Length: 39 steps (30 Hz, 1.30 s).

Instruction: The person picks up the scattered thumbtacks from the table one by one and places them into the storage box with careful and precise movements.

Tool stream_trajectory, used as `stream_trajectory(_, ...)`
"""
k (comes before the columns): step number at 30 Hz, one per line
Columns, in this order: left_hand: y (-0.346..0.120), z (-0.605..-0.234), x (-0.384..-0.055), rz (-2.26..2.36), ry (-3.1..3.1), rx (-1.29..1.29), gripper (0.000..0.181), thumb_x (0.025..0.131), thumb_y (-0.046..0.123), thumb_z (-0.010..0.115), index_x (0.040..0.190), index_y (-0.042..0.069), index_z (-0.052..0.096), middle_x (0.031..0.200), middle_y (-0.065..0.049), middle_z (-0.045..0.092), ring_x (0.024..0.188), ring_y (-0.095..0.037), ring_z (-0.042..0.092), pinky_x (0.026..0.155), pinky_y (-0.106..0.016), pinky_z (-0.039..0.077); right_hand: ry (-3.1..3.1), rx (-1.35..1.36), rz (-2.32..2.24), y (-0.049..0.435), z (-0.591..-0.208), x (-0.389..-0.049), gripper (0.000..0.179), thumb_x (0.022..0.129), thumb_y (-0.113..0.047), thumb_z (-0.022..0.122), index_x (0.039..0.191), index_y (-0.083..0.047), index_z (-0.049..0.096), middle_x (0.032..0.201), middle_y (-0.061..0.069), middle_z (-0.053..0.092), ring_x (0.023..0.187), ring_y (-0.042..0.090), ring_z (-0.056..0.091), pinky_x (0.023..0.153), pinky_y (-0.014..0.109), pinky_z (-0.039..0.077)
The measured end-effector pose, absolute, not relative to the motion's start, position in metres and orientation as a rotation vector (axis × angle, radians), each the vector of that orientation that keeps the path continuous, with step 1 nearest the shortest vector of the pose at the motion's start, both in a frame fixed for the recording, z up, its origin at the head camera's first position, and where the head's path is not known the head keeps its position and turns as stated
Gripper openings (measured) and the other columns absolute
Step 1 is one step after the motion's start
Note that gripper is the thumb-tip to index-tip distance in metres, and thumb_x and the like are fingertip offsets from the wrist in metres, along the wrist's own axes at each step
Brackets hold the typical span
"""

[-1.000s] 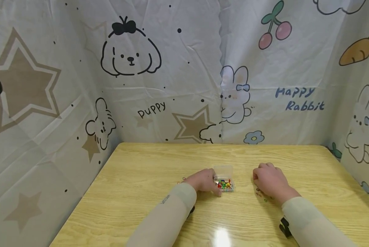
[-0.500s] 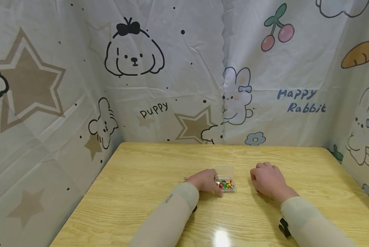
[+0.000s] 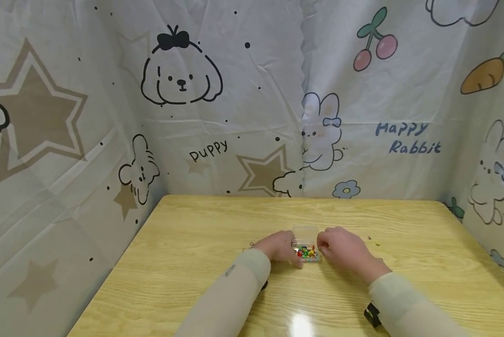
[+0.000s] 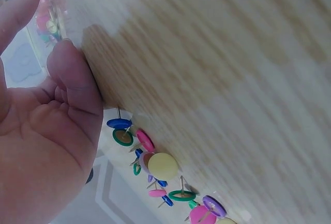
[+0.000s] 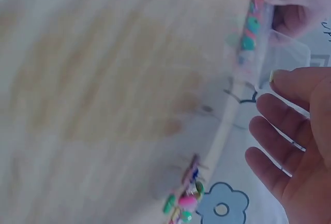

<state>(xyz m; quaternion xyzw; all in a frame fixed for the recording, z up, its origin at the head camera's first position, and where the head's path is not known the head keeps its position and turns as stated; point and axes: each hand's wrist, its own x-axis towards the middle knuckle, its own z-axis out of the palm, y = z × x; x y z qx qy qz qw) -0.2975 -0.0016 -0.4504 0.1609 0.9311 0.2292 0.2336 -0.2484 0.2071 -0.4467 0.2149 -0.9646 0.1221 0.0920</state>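
A small clear plastic box [image 3: 311,261], its lid [image 3: 305,234] raised at the back, stands mid-table with many-coloured thumbtacks [image 3: 306,253] inside. My left hand [image 3: 280,246] grips the box's left end between thumb and fingers. At the opposite end, my right hand [image 3: 345,248] has its thumb and forefinger together by the rim. A small yellow edge, seemingly a thumbtack [image 5: 272,76], shows at those fingertips in the right wrist view; most of it is hidden.
Several loose thumbtacks [image 4: 163,166] lie beyond my left hand, points up or tilted. More loose thumbtacks [image 5: 187,200] lie to the right of the box, partly behind my right hand. A printed cloth [image 3: 218,117] hangs behind the wooden table [image 3: 184,281].
My right hand has moved left from the loose thumbtacks to the right end of the box, uncovering some thumbtacks. My left hand has stayed on the box.
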Motion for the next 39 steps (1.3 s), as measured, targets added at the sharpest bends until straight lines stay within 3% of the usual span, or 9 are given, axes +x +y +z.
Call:
stream_trajectory(16,-0.001,-0.453,-0.295,0.620,2.566,0.466,0.065,0.076,0.039,0.090,0.125,0.010,0.059,0.108,0.000,0.063,0.092,-0.016,0.058,0.086,-0.040,0.050,-2.955,0.593,0.367,0.195,-0.454,-0.250,0.013,0.090,-0.009,0.069,0.086,-0.020,0.073,0.086,-0.010,0.063,0.082,0.014,0.063,0.072,0.038,0.054)
stream_trajectory(21,0.000,-0.456,-0.296,0.630,2.568,0.471,0.064,0.076,0.039,0.090,0.124,0.012,0.058,0.101,0.002,0.061,0.088,-0.016,0.057,0.083,-0.038,0.050,-2.986,0.547,0.415,0.203,-0.447,-0.250,0.012,0.093,-0.012,0.065,0.090,-0.019,0.074,0.089,-0.010,0.065,0.084,0.014,0.064,0.077,0.041,0.054)
stream_trajectory(33,-0.001,-0.453,-0.295,0.631,2.563,0.460,0.065,0.076,0.038,0.090,0.126,0.015,0.057,0.102,0.003,0.060,0.090,-0.016,0.056,0.086,-0.039,0.049,-3.031,0.393,0.425,0.260,-0.417,-0.254,0.014,0.097,-0.015,0.061,0.102,-0.010,0.074,0.094,0.000,0.069,0.075,0.015,0.057,0.073,0.047,0.053)
stream_trajectory(39,-0.004,-0.452,-0.296,0.641,2.557,0.464,0.065,0.078,0.036,0.090,0.128,0.015,0.056,0.106,0.002,0.061,0.092,-0.016,0.056,0.088,-0.039,0.049,-3.155,0.368,0.455,0.276,-0.423,-0.252,0.012,0.096,-0.014,0.062,0.104,-0.009,0.071,0.086,0.000,0.062,0.068,0.016,0.052,0.066,0.042,0.047)
